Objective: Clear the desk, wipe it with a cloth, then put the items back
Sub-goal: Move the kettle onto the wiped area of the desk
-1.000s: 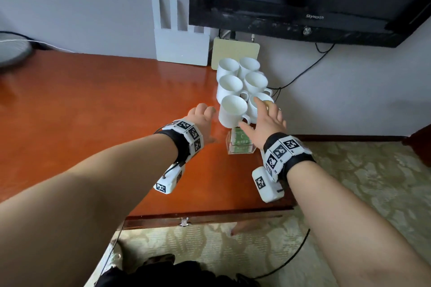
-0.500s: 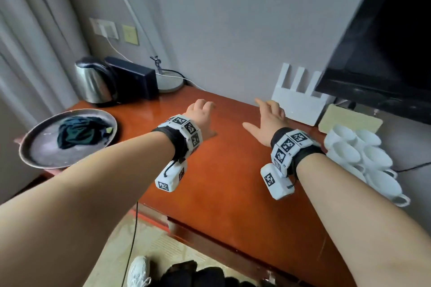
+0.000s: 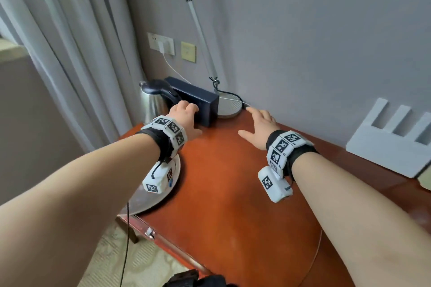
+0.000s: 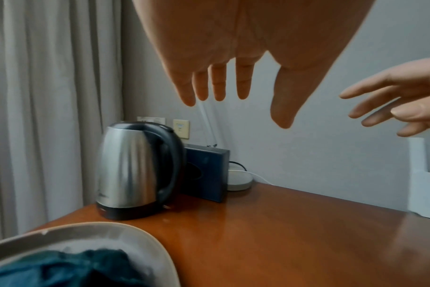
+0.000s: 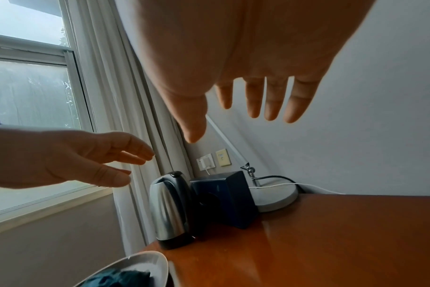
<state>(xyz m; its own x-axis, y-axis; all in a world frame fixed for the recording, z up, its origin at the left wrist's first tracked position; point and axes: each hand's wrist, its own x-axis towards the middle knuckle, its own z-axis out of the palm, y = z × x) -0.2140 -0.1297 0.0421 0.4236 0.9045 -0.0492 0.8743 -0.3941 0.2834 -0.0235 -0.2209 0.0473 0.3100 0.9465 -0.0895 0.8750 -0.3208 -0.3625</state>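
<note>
From the head view, my left hand (image 3: 184,119) hangs over the kettle (image 3: 154,100) and the dark box (image 3: 198,102) at the desk's far corner, fingers loose and holding nothing. My right hand (image 3: 258,128) is spread flat above the bare desk (image 3: 233,193), near the lamp base (image 3: 229,106) — empty too. A round tray (image 3: 161,198) sits at the desk's left edge under my wrist.

From the left wrist, my fingers (image 4: 218,83) are straight, well above the kettle (image 4: 135,169). The cloth (image 4: 69,270) lies bunched in the tray (image 4: 140,240), untouched.

From the right wrist, my open palm (image 5: 233,58) faces the corner, with the box (image 5: 224,198) just beside the kettle (image 5: 169,209).

I judge the task barely begun — kettle, box and tray all stand on the desk, and wiping and putting back are still ahead.
</note>
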